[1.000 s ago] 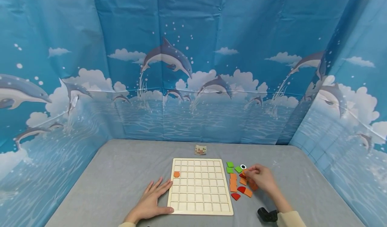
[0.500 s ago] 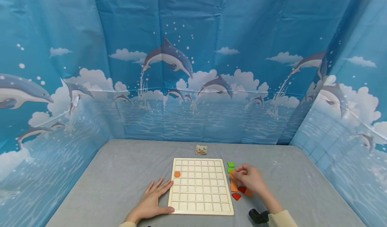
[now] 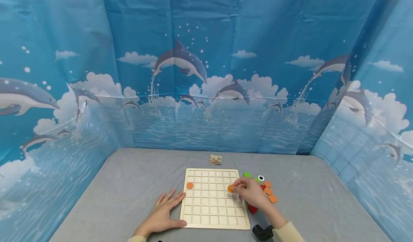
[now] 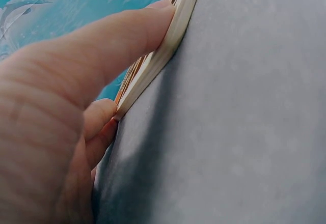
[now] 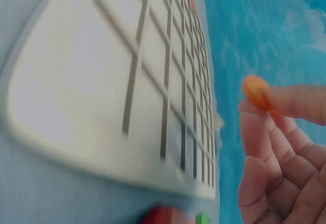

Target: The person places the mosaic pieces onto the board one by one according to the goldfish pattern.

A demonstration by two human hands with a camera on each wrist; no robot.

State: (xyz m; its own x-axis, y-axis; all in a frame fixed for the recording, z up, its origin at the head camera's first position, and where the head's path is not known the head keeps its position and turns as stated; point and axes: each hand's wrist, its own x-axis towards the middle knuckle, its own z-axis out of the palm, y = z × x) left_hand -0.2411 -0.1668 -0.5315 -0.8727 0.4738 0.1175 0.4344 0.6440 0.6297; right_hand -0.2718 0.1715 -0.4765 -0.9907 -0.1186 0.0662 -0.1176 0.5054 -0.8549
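Observation:
A pale wooden grid board (image 3: 209,199) lies flat on the grey table. One orange disc (image 3: 190,185) sits in a cell near its left edge, in the third row from the top. My left hand (image 3: 162,213) rests at the board's left side, fingers spread, with the thumb on the lower left corner; the left wrist view shows that thumb touching the rim. Over the right part of the board, my right hand (image 3: 251,192) pinches an orange round piece (image 5: 257,92) between thumb and fingers, held above the cells.
Right of the board lie loose pieces: green squares (image 3: 246,175), a white ring with a black centre (image 3: 261,178), orange pieces (image 3: 272,198) and red ones (image 3: 252,208). A small patterned card (image 3: 215,159) lies behind the board. A dolphin-printed curtain (image 3: 206,70) encloses the table.
My right hand has moved left from the loose pieces to over the board, carrying the orange round piece. My left hand has stayed at the board's edge.

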